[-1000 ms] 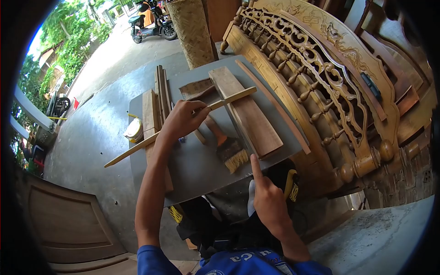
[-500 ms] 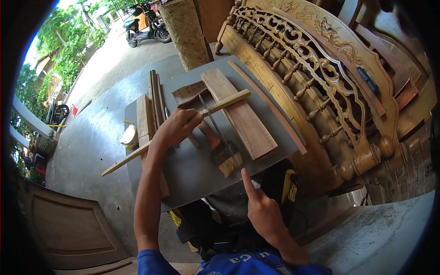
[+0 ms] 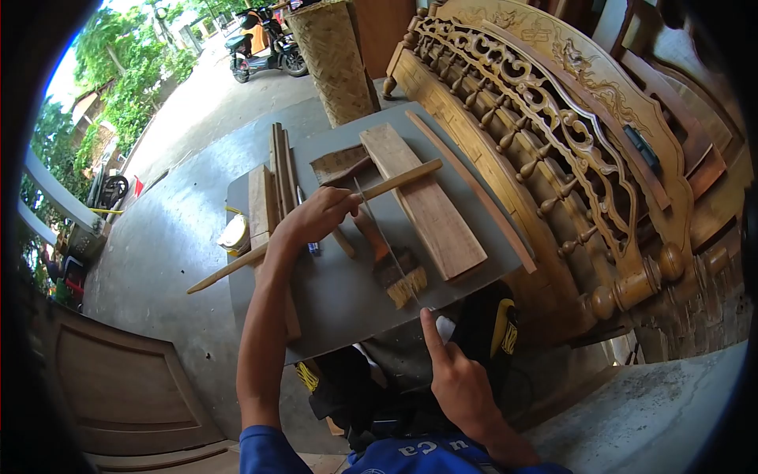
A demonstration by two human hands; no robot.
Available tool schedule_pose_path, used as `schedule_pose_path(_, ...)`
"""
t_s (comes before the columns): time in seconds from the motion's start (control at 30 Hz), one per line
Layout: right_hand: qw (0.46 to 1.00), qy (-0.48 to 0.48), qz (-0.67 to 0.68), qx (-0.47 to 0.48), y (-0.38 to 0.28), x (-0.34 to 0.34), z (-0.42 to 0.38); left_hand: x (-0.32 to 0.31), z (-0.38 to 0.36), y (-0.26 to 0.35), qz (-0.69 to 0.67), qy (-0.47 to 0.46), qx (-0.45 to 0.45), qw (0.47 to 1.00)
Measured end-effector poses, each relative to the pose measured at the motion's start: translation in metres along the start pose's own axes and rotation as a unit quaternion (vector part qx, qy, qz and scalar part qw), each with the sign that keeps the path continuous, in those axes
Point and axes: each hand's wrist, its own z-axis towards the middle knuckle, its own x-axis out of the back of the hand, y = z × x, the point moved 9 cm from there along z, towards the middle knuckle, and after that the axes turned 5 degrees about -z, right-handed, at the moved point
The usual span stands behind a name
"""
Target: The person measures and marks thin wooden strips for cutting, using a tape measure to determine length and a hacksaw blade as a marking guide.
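Observation:
My left hand (image 3: 320, 215) is closed round a long thin wooden stick (image 3: 229, 270), pressing it across the boards on the grey table (image 3: 332, 308). A hand saw (image 3: 384, 238), its narrow blade seen nearly edge-on, crosses the stick just right of those fingers. At the blade's near end is my right hand (image 3: 462, 379), index finger stretched along it and the other fingers curled; the handle is hidden in the grip. Below the blade lies a wide paintbrush (image 3: 395, 265) with pale bristles. A thick plank (image 3: 426, 209) supports the stick's right part.
On the table's left are narrow wood strips (image 3: 278, 170), a board (image 3: 259, 197) and a yellow-white tape measure (image 3: 234, 233). A curved strip (image 3: 482, 197) follows the right edge. Beyond it leans a carved wooden bed headboard (image 3: 545, 134). A rolled woven mat (image 3: 328, 63) stands behind.
The saw and my right hand have drawn slightly back towards my body. My left hand stays on the stick. The whole view has shifted a little.

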Motion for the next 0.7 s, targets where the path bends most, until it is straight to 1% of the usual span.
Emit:
schedule_pose_path(0.07, 1.0, -0.003, -0.009, 0.0, -0.001, -0.002, 0.0, -0.001, 0.001, -0.002, -0.016, -0.004, -0.002, 1.0)
schedule_pose_path(0.17, 1.0, -0.002, -0.02, -0.006, -0.002, -0.003, 0.002, -0.004, 0.004, -0.005, -0.037, -0.036, 0.021, 0.998)
schedule_pose_path(0.2, 1.0, -0.002, -0.02, -0.013, -0.001, -0.004, 0.003, -0.003, 0.004, -0.004, -0.044, -0.025, 0.006, 0.999)
schedule_pose_path(0.23, 1.0, -0.004, -0.021, -0.02, 0.0, -0.005, 0.005, -0.002, 0.004, -0.004, -0.029, -0.02, 0.001, 0.999)
schedule_pose_path(0.3, 1.0, 0.005, -0.031, -0.004, -0.006, -0.005, 0.009, -0.001, 0.004, -0.002, 0.0, -0.011, -0.008, 1.0)
schedule_pose_path(0.37, 0.999, 0.01, -0.04, 0.001, -0.013, -0.005, 0.018, -0.006, 0.004, 0.0, 0.03, -0.006, -0.05, 0.998)
schedule_pose_path(0.4, 0.999, 0.011, -0.044, 0.001, -0.017, -0.004, 0.027, -0.006, 0.004, 0.002, 0.047, -0.002, -0.071, 0.996)
schedule_pose_path(0.53, 0.997, 0.024, -0.073, 0.012, -0.024, -0.004, 0.065, -0.005, -0.005, 0.013, 0.117, 0.044, -0.099, 0.987)
schedule_pose_path(0.63, 0.997, 0.02, -0.069, 0.003, -0.025, -0.004, 0.09, 0.002, -0.004, 0.01, 0.154, 0.089, -0.075, 0.981)
schedule_pose_path(0.7, 0.997, 0.027, -0.066, 0.001, -0.023, -0.002, 0.098, 0.004, -0.005, 0.013, 0.172, 0.103, -0.061, 0.978)
